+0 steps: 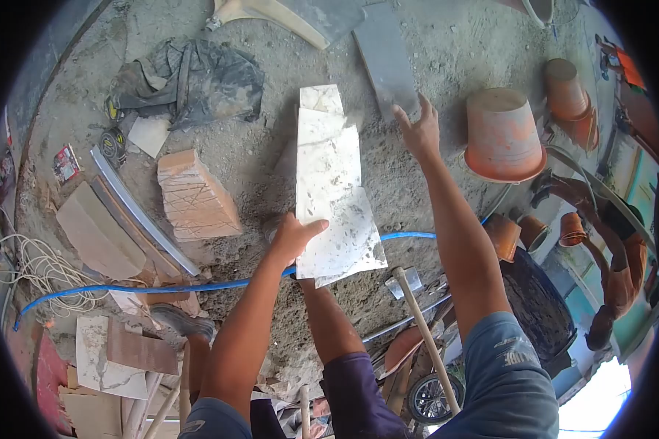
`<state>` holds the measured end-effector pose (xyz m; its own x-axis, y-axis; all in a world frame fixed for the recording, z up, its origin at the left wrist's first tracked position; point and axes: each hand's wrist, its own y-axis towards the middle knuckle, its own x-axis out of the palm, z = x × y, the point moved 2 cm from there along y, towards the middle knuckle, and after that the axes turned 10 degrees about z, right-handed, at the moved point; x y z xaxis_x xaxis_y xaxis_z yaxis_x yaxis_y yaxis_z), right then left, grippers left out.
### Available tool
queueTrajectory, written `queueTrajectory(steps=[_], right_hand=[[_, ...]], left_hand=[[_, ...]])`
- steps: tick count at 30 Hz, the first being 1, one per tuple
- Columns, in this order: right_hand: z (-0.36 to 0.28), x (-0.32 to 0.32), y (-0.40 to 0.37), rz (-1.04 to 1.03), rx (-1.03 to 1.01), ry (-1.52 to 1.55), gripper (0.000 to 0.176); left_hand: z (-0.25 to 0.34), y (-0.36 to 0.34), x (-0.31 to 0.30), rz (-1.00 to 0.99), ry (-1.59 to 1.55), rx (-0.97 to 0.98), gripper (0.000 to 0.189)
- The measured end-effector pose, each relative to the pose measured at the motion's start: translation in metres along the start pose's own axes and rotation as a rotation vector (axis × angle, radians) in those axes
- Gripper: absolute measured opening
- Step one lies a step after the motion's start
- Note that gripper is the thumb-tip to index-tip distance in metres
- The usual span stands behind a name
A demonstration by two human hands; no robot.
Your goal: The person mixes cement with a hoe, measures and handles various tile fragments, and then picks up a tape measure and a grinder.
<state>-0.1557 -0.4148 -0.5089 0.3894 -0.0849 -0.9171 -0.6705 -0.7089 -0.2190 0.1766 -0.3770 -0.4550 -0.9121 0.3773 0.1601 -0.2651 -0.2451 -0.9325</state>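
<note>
My left hand (298, 238) grips several broken pieces of white, grey-speckled tile (329, 175), with the thumb pressed flat on the top face. The pieces overlap in an upright stack, and their right edges are jagged. Up and to the right, my right hand (421, 132) is empty, its fingers apart. Its fingertips are right by the lower end of a long grey slab (388, 62). Beneath the tile pieces is rough, dusty ground (271, 161).
A blue hose (220, 285) crosses the ground below the tiles. To the right stands an upturned orange bucket (504, 135). A cut block (196, 194), dark crumpled cloth (198, 80) and tape measure (113, 145) lie left. A wooden handle (426, 340) slants near my right arm.
</note>
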Motion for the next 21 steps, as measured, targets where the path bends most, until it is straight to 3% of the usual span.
queueTrajectory(steps=[2,4,5,7,11,15,19,21], right_hand=[[-0.014,0.013,0.031,0.026,-0.022,-0.011,0.095],[-0.038,0.017,0.039,-0.068,0.147,-0.266,0.098],[-0.044,0.012,0.037,-0.133,0.271,-0.138,0.088],[-0.042,0.018,0.029,-0.438,0.288,-0.11,0.07],[-0.028,0.031,-0.023,-0.268,0.035,0.47,0.045],[-0.094,-0.046,-0.095,-0.289,0.049,0.473,0.042],[-0.172,-0.127,-0.181,-0.668,-0.012,0.407,0.052],[-0.211,-0.134,-0.228,-0.814,-0.025,0.458,0.059]], left_hand=[[-0.02,-0.026,-0.015,-0.024,-0.189,0.015,0.04],[-0.031,-0.063,-0.033,0.014,-0.309,0.038,0.044],[-0.032,-0.08,-0.043,0.037,-0.306,-0.011,0.045],[-0.034,-0.112,-0.059,0.076,-0.323,-0.051,0.047],[-0.032,-0.157,-0.087,0.165,-0.485,0.056,0.046],[-0.043,-0.191,-0.126,0.255,-0.502,0.041,0.044],[-0.062,-0.208,-0.167,0.265,-0.567,0.084,0.041],[-0.069,-0.218,-0.187,0.28,-0.595,0.144,0.04]])
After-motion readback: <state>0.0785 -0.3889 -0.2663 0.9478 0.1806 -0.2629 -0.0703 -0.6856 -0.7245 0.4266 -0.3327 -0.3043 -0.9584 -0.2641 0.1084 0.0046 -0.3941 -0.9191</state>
